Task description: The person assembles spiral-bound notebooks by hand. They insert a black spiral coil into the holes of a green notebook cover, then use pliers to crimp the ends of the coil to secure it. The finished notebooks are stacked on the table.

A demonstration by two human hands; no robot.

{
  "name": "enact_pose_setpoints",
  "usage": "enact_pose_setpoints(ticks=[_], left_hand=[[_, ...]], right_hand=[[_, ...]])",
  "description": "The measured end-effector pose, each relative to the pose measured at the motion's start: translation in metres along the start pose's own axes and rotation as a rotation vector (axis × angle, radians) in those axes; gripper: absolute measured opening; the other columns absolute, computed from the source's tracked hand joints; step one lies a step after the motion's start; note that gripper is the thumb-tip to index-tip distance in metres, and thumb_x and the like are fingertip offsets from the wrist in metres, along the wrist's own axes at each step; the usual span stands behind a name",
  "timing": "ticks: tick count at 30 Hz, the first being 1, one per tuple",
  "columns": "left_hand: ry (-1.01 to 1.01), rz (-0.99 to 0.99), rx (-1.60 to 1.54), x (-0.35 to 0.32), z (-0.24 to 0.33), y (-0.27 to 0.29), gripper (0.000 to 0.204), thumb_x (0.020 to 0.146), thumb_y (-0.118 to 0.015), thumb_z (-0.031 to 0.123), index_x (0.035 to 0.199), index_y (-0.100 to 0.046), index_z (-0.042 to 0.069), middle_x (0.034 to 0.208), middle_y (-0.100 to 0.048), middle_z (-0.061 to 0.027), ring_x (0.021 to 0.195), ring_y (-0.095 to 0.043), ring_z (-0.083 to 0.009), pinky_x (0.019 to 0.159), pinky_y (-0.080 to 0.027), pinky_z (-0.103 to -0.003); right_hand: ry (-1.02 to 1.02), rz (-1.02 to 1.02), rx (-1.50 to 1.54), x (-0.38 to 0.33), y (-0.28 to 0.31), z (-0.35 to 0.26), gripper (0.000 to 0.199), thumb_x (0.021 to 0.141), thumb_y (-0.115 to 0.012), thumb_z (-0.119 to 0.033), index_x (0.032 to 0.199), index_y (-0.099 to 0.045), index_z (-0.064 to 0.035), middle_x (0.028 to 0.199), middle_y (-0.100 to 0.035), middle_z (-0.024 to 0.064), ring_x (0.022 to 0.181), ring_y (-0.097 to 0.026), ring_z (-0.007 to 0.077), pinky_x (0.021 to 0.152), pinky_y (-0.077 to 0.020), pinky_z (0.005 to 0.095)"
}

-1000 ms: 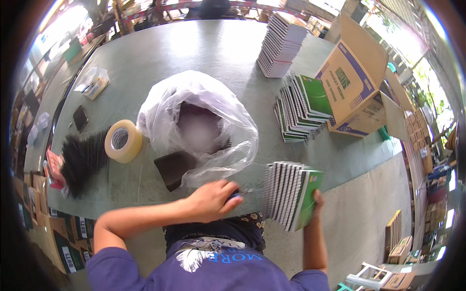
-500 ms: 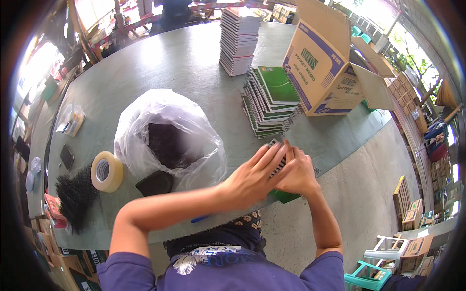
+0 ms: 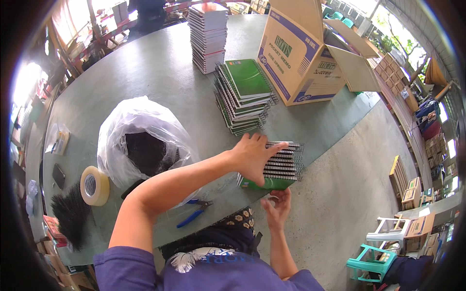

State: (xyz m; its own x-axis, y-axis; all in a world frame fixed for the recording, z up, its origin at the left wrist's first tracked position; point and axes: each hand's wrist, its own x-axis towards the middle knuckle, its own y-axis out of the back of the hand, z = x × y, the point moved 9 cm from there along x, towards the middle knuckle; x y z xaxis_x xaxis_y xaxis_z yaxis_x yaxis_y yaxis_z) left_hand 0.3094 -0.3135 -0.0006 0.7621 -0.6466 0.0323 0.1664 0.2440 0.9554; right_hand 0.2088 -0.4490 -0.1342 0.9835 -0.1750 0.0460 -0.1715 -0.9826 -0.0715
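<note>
Grey table (image 3: 121, 72). At near edge, left hand (image 3: 252, 157) clamps notebooks (image 3: 282, 168) between thumb and spread fingers, likely keeping row together; right hand (image 3: 278, 208), fingers parted, just nearer, contact unclear. Cutters (image 3: 194, 216) lie left.

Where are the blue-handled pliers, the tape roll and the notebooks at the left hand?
Pliers (image 3: 194, 216): head view, on a handle.
Tape roll (image 3: 102, 186): head view, on the ring.
Notebooks (image 3: 281, 168): head view, on striped edges.

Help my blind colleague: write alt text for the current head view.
A person's left hand spreads across spiral notebooks at a table edge, the right hand nearby. Beyond stand a green-topped stack, a pale stack and an open box; blue-handled pliers, a plastic bag and tape lie left.
</note>
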Motion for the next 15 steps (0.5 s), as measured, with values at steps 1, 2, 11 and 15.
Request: enact_pose_setpoints(ticks=[1,2,11,15], left_hand=[[0.016,-0.008,-0.006,-0.004,-0.003,0.002,0.107,0.049,-0.071,0.036,0.143,-0.022,0.021,0.103,-0.049,-0.0217,0.098,-0.048,-0.0361,0.086,-0.037,-0.043],[0.055,-0.061,-0.061,-0.01,-0.005,0.003,0.109,0.049,-0.073,0.035,0.143,-0.021,0.019,0.107,-0.048,-0.0216,0.101,-0.047,-0.0365,0.088,-0.036,-0.044],[-0.051,0.199,-0.829,-0.07,-0.013,0.008,0.123,0.053,-0.081,0.046,0.144,-0.01,0.005,0.134,-0.033,-0.0197,0.124,-0.034,-0.0299,0.104,-0.026,-0.041],[-0.046,0.149,-1.744,-0.066,-0.027,0.006,0.096,0.079,-0.047,0.069,0.141,-0.021,0.001,0.143,-0.03,-0.0097,0.13,-0.03,-0.0225,0.108,-0.018,-0.035]], right_hand=[[0.017,0.069,0.028,0.002,-0.006,0.0,0.082,0.065,-0.082,-0.018,0.131,-0.036,-0.0027,0.112,-0.05,0.0053,0.101,-0.051,0.0168,0.084,-0.0436,0.0308],[0.035,0.14,0.056,0.002,-0.012,0.0,0.084,0.064,-0.082,-0.016,0.132,-0.034,-0.0035,0.114,-0.049,0.0053,0.102,-0.051,0.0172,0.085,-0.0434,0.0309],[0.127,-0.095,0.584,0.024,-0.077,-0.06,0.104,0.065,-0.078,-0.037,0.14,-0.014,-0.0032,0.125,-0.041,0.0121,0.109,-0.048,0.0222,0.09,-0.0457,0.0364],[0.497,-0.135,0.145,0.025,-0.066,-0.112,0.129,0.052,-0.088,-0.037,0.143,-0.002,-0.0044,0.131,-0.033,0.0163,0.118,-0.042,0.0267,0.098,-0.0379,0.0384]])
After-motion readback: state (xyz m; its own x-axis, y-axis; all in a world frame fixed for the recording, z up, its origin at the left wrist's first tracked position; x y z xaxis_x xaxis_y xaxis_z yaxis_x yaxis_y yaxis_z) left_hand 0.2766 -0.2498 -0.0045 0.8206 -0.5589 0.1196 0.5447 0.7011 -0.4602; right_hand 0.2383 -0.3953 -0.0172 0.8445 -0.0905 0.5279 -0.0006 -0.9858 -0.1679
